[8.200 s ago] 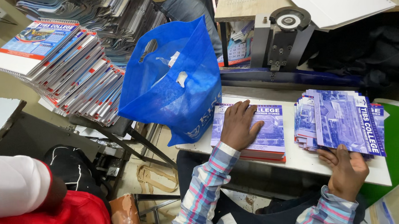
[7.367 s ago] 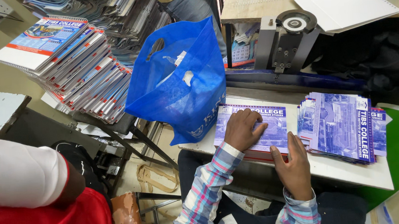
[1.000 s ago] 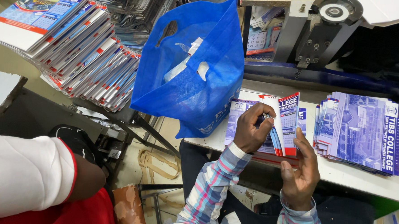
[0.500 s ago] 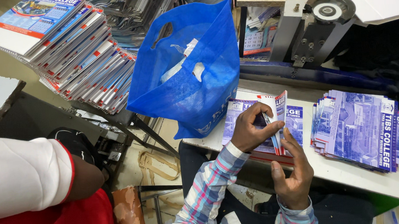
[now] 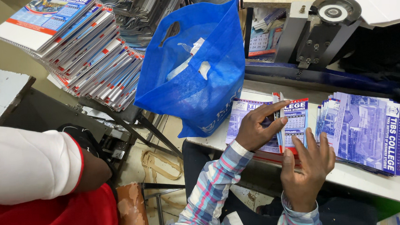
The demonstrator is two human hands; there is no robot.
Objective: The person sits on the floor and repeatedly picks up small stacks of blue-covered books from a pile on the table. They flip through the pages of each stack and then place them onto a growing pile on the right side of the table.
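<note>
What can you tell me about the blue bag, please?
The blue bag looks like soft non-woven fabric with a cut-out handle slot near its open top. It stands slumped and creased at the white table's left end, beside the purple stack, mouth open, with white scraps showing inside. Pale print marks its lower side. No hand touches it.
</note>
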